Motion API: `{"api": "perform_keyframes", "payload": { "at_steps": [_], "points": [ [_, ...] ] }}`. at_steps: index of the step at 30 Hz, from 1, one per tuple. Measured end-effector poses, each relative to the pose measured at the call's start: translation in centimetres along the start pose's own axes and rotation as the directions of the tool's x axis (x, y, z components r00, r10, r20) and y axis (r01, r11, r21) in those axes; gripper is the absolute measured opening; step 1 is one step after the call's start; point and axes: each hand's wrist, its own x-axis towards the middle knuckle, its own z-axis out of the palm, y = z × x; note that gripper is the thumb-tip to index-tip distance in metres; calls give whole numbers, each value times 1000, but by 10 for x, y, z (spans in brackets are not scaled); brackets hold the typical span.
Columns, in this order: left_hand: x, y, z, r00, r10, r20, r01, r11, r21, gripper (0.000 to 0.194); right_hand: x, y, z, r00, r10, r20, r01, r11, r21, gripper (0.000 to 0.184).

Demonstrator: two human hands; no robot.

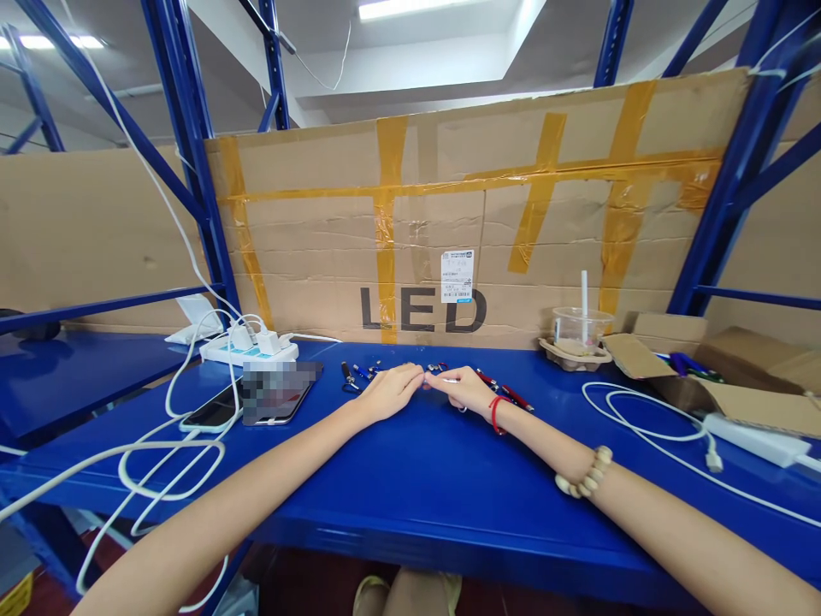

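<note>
Both my hands rest on the blue shelf top (410,479), fingertips meeting at the middle. My left hand (389,391) lies palm down with its fingers together, pointing right. My right hand (463,389) has its fingers curled in a pinch against the left fingertips; what sits between them is too small to name. Several small pen-like parts (359,373) in blue and black lie just behind the left hand. Red ones (513,395) lie behind the right hand. My right wrist wears a red string and a bead bracelet.
Two phones (256,402) lie left of my hands near a white power strip (250,346) with looping white cables. A plastic cup with a straw (581,329) and an open cardboard box (705,376) stand at the right. A taped cardboard wall marked LED closes the back.
</note>
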Motion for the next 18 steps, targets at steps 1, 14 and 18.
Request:
{"api": "perform_keyframes", "payload": {
  "at_steps": [1, 14, 18],
  "points": [
    [0, 0, 0, 1000, 0, -2, 0, 1000, -13, 30, 0, 0, 0, 1000, -3, 7, 3, 1000, 0, 50],
    [0, -3, 3, 999, -52, 0, 51, 985, -162, 29, 1, 2, 0, 999, -36, 26, 35, 999, 34, 56],
    [3, -8, 7, 993, -119, -28, 102, 935, -340, 33, 3, 5, 1, 999, -38, 21, 37, 998, 50, 54]
  ]
}}
